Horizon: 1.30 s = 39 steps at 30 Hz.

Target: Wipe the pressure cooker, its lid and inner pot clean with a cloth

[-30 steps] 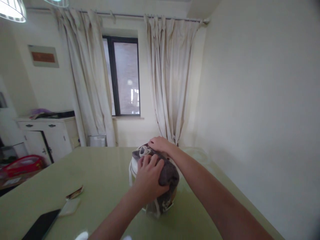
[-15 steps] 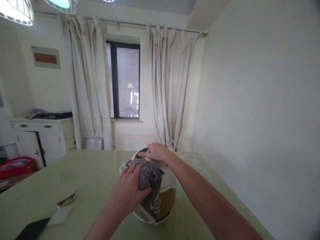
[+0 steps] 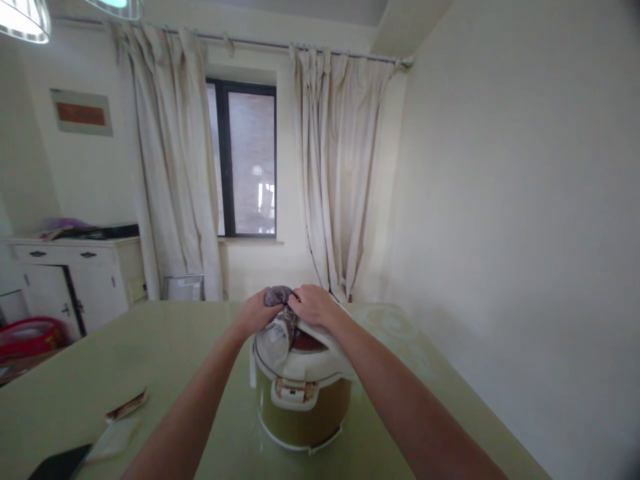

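A rice cooker point(image 3: 305, 420) with a white lid and a yellowish-brown body stands upright on the table in front of me, its front latch towards me. A grey patterned cloth point(image 3: 283, 327) lies bunched over the far left of the lid, one pale end hanging forward. My left hand point(image 3: 256, 312) grips the cloth from the left, fingers curled round it. At the back of the lid, my right hand point(image 3: 314, 305) is closed against the cloth's bunched top, the two hands almost meeting. Its fingertips are partly hidden. Between cloth and white rim shows a reddish-brown lid panel point(image 3: 307, 342).
The green table point(image 3: 200, 353) carries a dark phone point(image 3: 60, 461), a whitish packet point(image 3: 113, 439) and a small brown-and-white packet point(image 3: 126, 405) at the left. Beyond stand a white cabinet point(image 3: 95, 273) and a red basket point(image 3: 35, 333). A bare wall point(image 3: 500, 200) runs along the right.
My left hand first drew the cloth towards me and left over the cooker's front, then carried it to the far side, uncovering the latch. My right hand stayed at the back of the lid.
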Motion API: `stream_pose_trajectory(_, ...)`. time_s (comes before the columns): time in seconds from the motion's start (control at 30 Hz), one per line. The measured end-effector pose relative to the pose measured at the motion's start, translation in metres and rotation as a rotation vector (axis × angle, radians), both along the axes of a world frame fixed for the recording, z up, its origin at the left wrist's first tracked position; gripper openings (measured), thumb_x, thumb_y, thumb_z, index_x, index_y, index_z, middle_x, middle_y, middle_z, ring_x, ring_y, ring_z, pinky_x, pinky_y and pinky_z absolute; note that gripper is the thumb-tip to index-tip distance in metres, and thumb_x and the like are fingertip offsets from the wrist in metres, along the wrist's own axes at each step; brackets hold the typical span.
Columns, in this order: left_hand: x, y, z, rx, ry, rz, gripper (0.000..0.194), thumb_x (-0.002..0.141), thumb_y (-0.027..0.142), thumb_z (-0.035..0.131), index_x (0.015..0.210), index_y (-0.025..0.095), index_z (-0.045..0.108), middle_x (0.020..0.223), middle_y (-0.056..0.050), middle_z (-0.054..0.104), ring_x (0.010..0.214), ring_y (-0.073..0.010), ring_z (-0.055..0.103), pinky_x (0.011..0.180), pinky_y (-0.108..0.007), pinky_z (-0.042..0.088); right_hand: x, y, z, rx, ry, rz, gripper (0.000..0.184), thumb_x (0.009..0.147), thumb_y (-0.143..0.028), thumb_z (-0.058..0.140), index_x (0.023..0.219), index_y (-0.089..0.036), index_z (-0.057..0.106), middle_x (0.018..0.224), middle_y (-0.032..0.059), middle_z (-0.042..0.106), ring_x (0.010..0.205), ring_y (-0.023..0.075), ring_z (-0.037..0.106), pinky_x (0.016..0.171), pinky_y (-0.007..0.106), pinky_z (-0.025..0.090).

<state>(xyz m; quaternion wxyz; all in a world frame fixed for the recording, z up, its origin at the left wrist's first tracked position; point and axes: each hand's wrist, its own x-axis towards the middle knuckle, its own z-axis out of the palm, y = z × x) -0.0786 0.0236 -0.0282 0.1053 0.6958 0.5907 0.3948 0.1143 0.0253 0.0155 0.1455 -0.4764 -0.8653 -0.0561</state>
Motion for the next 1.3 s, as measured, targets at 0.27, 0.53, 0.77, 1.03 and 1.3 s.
stream_pose_trajectory(0.27, 0.004, -0.097, -0.004, 0.145, 0.234, -0.078, 0.037, 0.076, 0.03, 0.069, 0.113, 0.025, 0.069, 0.125, -0.01, 0.069, 0.115, -0.0326, 0.064, 0.104, -0.046, 0.05, -0.001, -0.001, 0.002, -0.021, 0.012, 0.006, 0.049, 0.106, -0.037, 0.034, 0.107, -0.02, 0.08, 0.117, 0.0129, 0.078, 0.108, 0.0252, 0.07, 0.088, 0.034, 0.047)
stream_pose_trajectory(0.53, 0.132, -0.162, -0.041, 0.288, 0.535, -0.048, 0.046, 0.077, 0.035, 0.076, 0.122, 0.032, 0.069, 0.127, -0.016, 0.065, 0.113, -0.0428, 0.057, 0.103, -0.072, 0.042, 0.002, 0.001, 0.002, -0.057, 0.017, 0.01, 0.048, 0.105, -0.038, 0.034, 0.111, -0.021, 0.079, 0.12, 0.0121, 0.077, 0.111, 0.0252, 0.069, 0.087, 0.033, 0.047)
stream_pose_trajectory(0.77, 0.138, -0.159, -0.034, 0.254, 0.524, -0.042, 0.043, 0.082, 0.033, 0.074, 0.124, 0.03, 0.067, 0.118, -0.015, 0.064, 0.107, -0.0391, 0.057, 0.095, -0.064, 0.049, 0.001, -0.001, 0.005, -0.064, -0.008, -0.001, 0.047, 0.105, -0.038, 0.035, 0.112, -0.024, 0.08, 0.121, 0.0103, 0.078, 0.111, 0.024, 0.069, 0.087, 0.033, 0.048)
stream_pose_trajectory(1.03, 0.046, -0.125, -0.01, 0.147, 0.382, 0.099, 0.05, 0.078, 0.037, 0.073, 0.126, 0.024, 0.063, 0.132, -0.014, 0.062, 0.123, -0.0411, 0.055, 0.097, -0.052, 0.052, 0.0, 0.003, 0.002, -0.065, 0.019, -0.003, 0.049, 0.105, -0.039, 0.034, 0.113, -0.023, 0.08, 0.122, 0.0109, 0.077, 0.111, 0.0249, 0.07, 0.086, 0.033, 0.048)
stream_pose_trajectory(1.3, -0.016, -0.044, -0.018, 0.024, 0.061, 0.06, 0.032, 0.081, 0.038, 0.063, 0.107, 0.021, 0.06, 0.106, -0.009, 0.07, 0.101, -0.0285, 0.068, 0.092, -0.04, 0.053, 0.0, 0.0, 0.0, -0.05, 0.037, -0.007, 0.052, 0.106, -0.04, 0.031, 0.113, -0.023, 0.08, 0.122, 0.0112, 0.078, 0.111, 0.0255, 0.07, 0.087, 0.034, 0.048)
